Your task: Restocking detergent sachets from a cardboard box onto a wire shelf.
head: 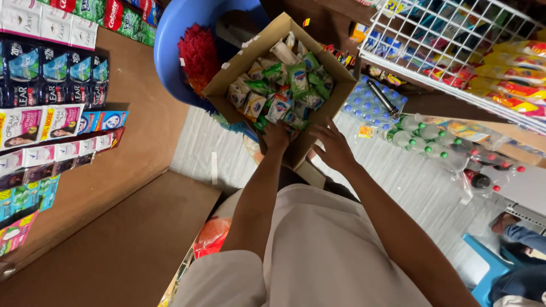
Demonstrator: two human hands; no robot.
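Pale shirt front (pixel 318 250) fills the near foreground, both forearms reaching out from it toward the box.

Wooden shelving (pixel 142 159) on the left side, rows of sachet strips (pixel 45 131) hanging or lying along it. White wire rack (pixel 455 45) at upper right with yellow packets. Blue plastic tub (pixel 176 45) behind the box, something red and fluffy inside it. Shrink-wrapped water bottles (pixel 369 105) and green- and red-capped soda bottles (pixel 443 142) on the floor to the right.

Open cardboard box (pixel 278 91), flaps up, tilted toward the camera, packed with small green-and-white soap packets (pixel 284 85).

Left hand (pixel 277 136) at the near edge of the box, fingers curled in against the packets there; whether it pinches one I cannot tell. Right hand (pixel 335 148) just beside the box's near right wall, fingers loosely spread, touching or nearly touching the cardboard.

Judgement: the box looks perched, not flat. Handling it well would mean bracing the near wall with the right palm while the left works among the packets, keeping the tilt shallow so the loose packets do not slide out over the low edge.
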